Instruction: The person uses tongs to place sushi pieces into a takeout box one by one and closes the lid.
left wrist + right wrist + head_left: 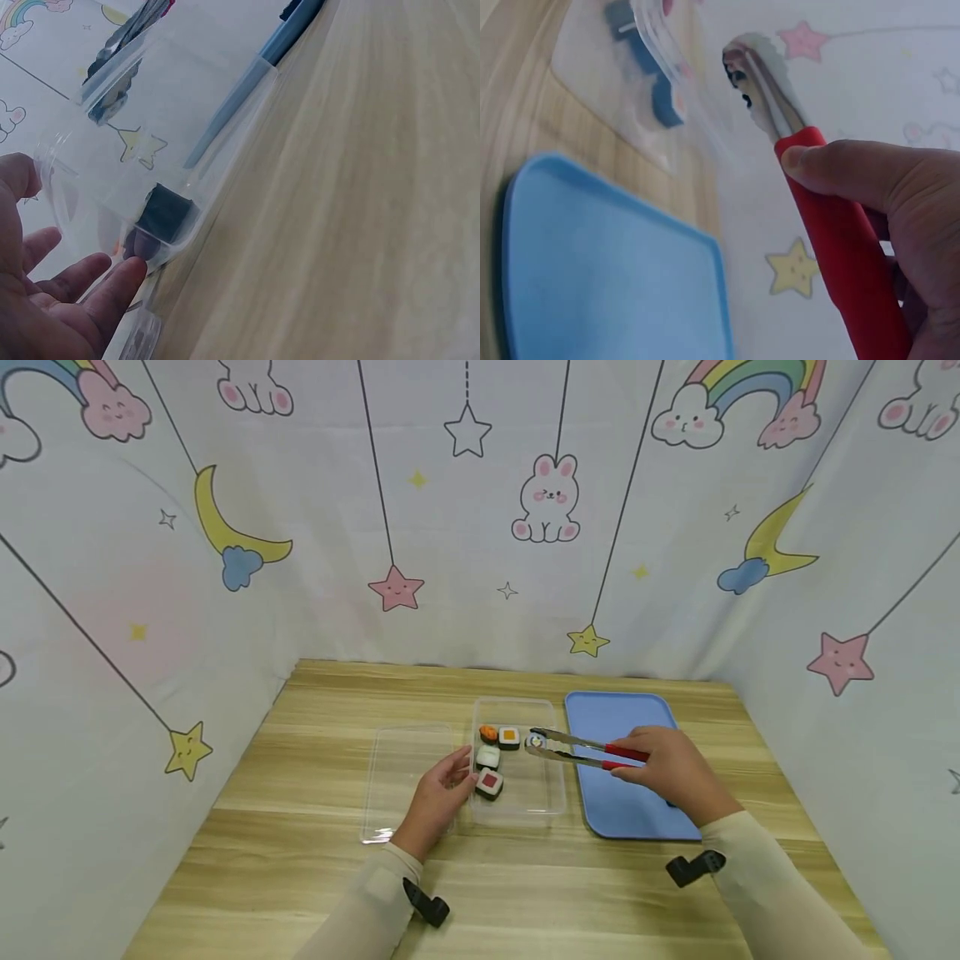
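Observation:
My right hand (pixel 671 768) grips the red handles of metal tongs (pixel 840 240). Between the tong tips sits a small round sushi piece (pixel 536 741) with a pale top, over the right part of a clear plastic container (pixel 525 806). Along the container's left side are an orange-topped sushi piece (pixel 488 733), one with a yellow-orange centre (pixel 509 738), a whitish one (pixel 488 757) and one with a red centre (pixel 489 783). My left hand (pixel 435 797) is at the container's left wall, fingers spread and loosely bent, fingertips right at the plastic (pixel 64 300).
A clear lid (pixel 397 777) lies on the wooden table (pixel 300 760) left of the container. To the right is a blue tray (pixel 622 810), partly under my right hand, with a small dark piece (pixel 670 803) on it. A printed curtain (pixel 480 552) surrounds the table.

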A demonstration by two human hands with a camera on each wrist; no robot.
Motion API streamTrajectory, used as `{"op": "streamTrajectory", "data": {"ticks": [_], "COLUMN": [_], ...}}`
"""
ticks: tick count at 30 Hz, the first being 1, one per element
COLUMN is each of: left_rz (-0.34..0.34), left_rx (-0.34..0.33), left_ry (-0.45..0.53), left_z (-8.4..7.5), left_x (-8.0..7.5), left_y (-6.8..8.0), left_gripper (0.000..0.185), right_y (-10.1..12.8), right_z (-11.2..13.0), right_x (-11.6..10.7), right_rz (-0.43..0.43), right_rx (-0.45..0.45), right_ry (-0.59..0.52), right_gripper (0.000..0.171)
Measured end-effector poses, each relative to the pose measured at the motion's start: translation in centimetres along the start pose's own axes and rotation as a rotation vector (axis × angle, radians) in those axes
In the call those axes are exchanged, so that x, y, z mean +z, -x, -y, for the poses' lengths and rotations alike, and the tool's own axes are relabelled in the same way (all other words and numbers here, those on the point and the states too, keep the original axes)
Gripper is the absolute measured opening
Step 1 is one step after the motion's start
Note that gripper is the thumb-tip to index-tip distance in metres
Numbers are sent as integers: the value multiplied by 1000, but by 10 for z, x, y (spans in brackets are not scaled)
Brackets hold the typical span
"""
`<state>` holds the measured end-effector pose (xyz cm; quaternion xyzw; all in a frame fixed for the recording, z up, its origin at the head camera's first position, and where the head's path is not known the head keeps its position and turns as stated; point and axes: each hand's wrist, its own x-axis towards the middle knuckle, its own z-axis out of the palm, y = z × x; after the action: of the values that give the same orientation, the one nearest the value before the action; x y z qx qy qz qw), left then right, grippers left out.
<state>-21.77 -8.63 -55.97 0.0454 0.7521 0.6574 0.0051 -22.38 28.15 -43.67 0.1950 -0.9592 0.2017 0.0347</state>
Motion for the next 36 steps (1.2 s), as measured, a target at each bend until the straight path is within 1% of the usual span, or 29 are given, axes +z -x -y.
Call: {"op": "streamTrajectory", "data": {"ticks": [5,9,13,16,23,27,30,34,36], "left_rz": [6,12,12,13,0,-1,4,7,7], "left_rx": [0,-15,-23,-19,-14,-12,-14,-13,-15], "left_ry": [-19,-27,-26,-21,-3,-4,-11,-16,-16], "left_z": [2,4,3,2,2,3,4,4,4], "left_x": [0,0,-1,-1,0,0,0,0,-1], "left_y": [-2,-3,-3,-3,-2,-1,-1,-2,-3], "left_gripper": [53,53,54,53,54,54,53,53,53], "right_y": [-25,-42,-55,-64,-79,-78,-69,-48,-34], "right_z": [13,21,29,36,48,48,43,24,11], "right_x": [12,15,15,14,16,15,8,-8,-17], "right_rz": [83,135,184,214,273,265,226,140,96], "right_rx": [-44,-74,-78,-61,-74,-71,-77,-73,-47], "right_ry": [38,98,158,176,225,212,186,124,97], "right_gripper": [31,25,26,26,20,22,26,30,35]}}
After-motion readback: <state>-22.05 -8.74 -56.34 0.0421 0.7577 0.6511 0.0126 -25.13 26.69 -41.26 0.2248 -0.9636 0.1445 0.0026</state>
